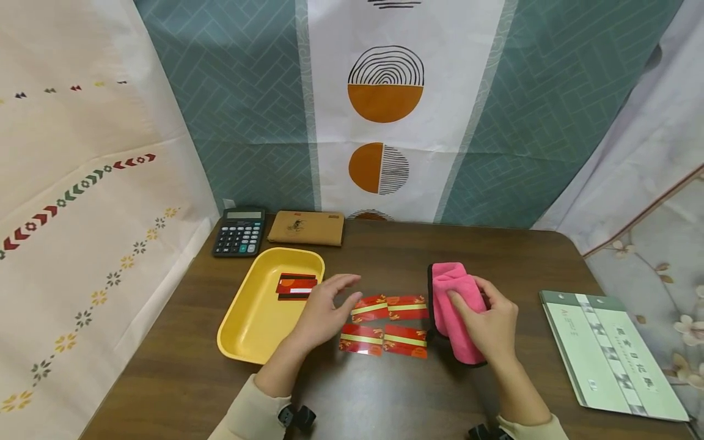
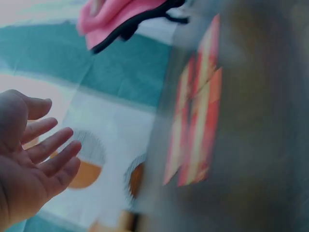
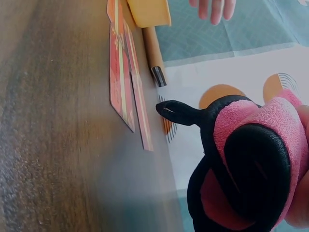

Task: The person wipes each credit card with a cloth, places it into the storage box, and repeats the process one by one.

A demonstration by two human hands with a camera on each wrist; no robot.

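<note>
A folded pink cloth [image 1: 453, 305] with black edging is gripped in my right hand [image 1: 492, 318], to the right of the cards. In the right wrist view the cloth [image 3: 285, 125] shows a black loop at its edge. Several red cards [image 1: 406, 340] with a pale yellow stripe lie in two rows on the table. My left hand [image 1: 326, 311] is held over the space between these cards and the yellow tray [image 1: 242, 324], its fingers apart and holding nothing. More red and dark cards [image 1: 296, 285] lie inside the tray.
A black calculator [image 1: 239, 232] and a brown wallet-like case [image 1: 307, 228] lie at the back left of the wooden table [image 1: 379, 397]. At the right lies a pale green notebook [image 1: 610, 354]. Patterned fabric [image 1: 258, 122] hangs behind the table.
</note>
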